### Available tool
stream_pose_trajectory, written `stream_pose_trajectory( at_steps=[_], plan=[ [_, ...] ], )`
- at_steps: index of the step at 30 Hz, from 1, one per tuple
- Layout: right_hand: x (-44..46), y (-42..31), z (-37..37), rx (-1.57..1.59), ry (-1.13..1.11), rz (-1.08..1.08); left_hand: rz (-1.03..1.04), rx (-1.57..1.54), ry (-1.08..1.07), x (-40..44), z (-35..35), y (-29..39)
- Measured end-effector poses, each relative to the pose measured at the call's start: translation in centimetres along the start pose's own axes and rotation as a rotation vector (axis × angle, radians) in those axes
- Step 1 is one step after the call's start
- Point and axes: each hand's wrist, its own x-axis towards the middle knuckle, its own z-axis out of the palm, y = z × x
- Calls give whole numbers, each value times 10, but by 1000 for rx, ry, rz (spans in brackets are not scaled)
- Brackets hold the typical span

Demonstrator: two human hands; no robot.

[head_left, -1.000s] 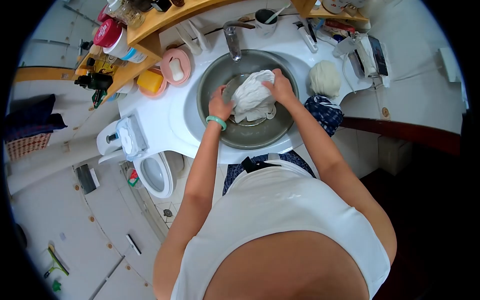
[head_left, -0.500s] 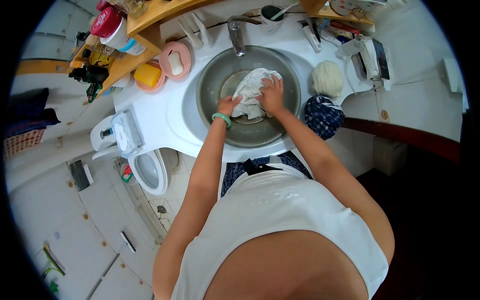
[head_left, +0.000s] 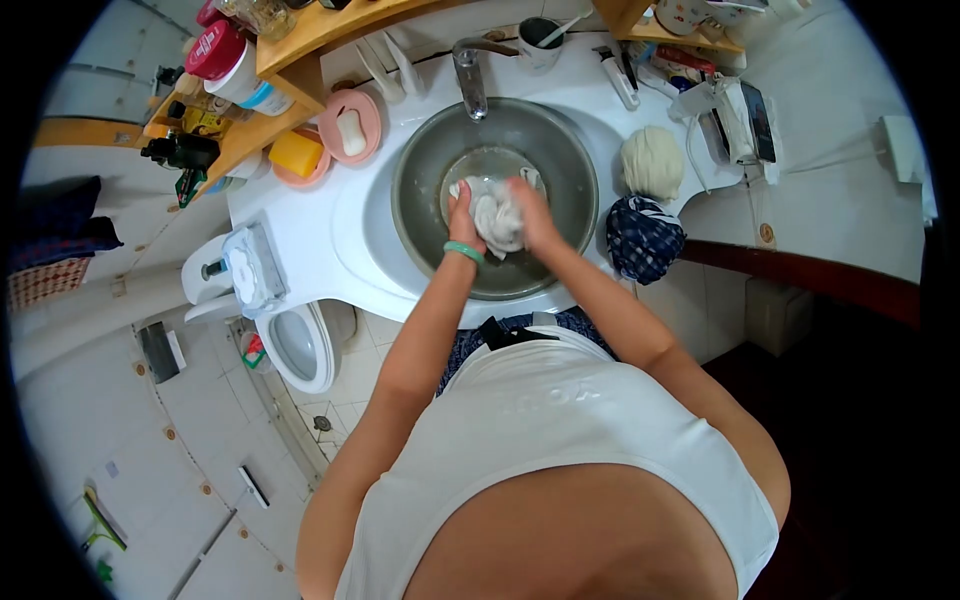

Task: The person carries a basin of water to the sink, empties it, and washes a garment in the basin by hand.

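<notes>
A wet, bunched white cloth (head_left: 497, 222) is squeezed between my two hands over a grey basin (head_left: 420, 250), which sits in the white sink. My left hand (head_left: 463, 217), a green bangle on its wrist, grips the cloth's left side with the thumb up. On the opposite side, my right hand (head_left: 532, 215) closes on the cloth, its fingers smeared by motion. A bit of cloth shows beyond the right hand. The basin's bottom shows around the cloth, and the metal faucet (head_left: 470, 80) reaches over the basin's back rim.
Right of the basin lie a cream cloth bundle (head_left: 652, 163) and a dark blue patterned one (head_left: 645, 238). Pink soap dishes (head_left: 366, 112) stand at the left, below a wooden shelf (head_left: 300, 75). A cup (head_left: 540, 55) is behind the faucet; a toilet (head_left: 300, 345) stands lower left.
The cloth, spread out in the basin before, is now gathered into a bunch. My left hand has moved right and my right hand slightly down, bringing them closer together around it.
</notes>
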Motion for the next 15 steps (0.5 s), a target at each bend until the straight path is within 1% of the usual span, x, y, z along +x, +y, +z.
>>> stream_pose_trajectory(
  at_steps=[1,2,3,4,5,6,7,8,10,12,14,15],
  plan=[
    [-16,-17,13,-293,-22,-101,0,2,-2,4,-7,-5],
    [-43,-80,26,-717,-69,-210,-206,-133,-105,11,-17,-12],
    [-42,-75,29,-859,-133,-251,-416,-269,-208,13,-21,-17],
    [-29,-61,23,-860,-127,-243,-425,-267,-209,8,-14,-19],
    [-4,-41,15,-836,17,-121,-377,-80,-110,-1,0,-19],
    [10,-39,10,-806,161,0,-326,110,-13,-8,7,-20],
    [16,-38,3,-769,130,67,-314,136,-23,4,-3,-33],
    [10,-33,7,-761,138,61,-310,146,-30,9,-9,-33],
    [-23,-29,25,-848,93,-367,-140,336,-131,26,-16,-32],
    [-33,-57,29,-906,-11,-324,9,515,-215,25,-27,-39],
    [9,-45,9,-945,50,129,76,609,-253,9,-22,-40],
    [22,-42,-4,-784,123,133,-127,359,-142,-6,1,-33]
  ],
)
